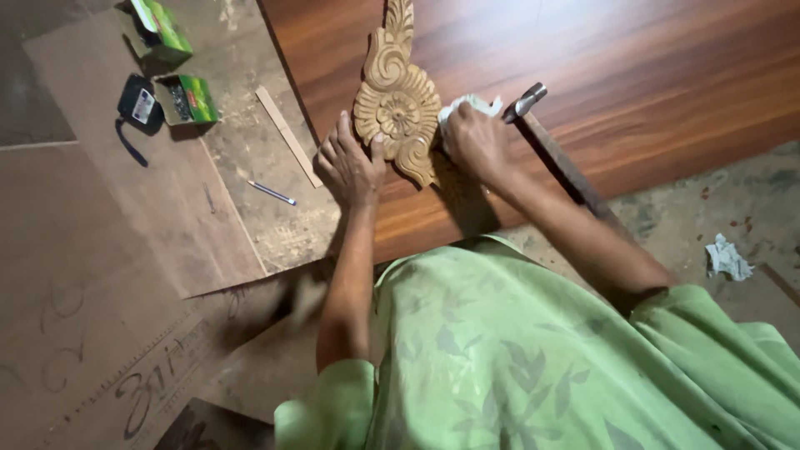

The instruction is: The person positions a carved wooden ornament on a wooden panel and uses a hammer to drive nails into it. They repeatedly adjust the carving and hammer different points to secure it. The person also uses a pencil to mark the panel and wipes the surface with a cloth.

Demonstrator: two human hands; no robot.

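Here the carved wooden ornament [397, 104] lies flat on the reddish wooden panel [667, 75], near its left edge, with the left hand [350, 162] spread open, fingers pressing its near left side. The right hand [477, 137], just right of the carving, is closed around a crumpled white cloth [468, 106], and a hammer [550, 146] lies beside that wrist. Farther left on the floor sit two green boxes [171, 62], a pen [272, 192] and a thin wood strip [287, 135]
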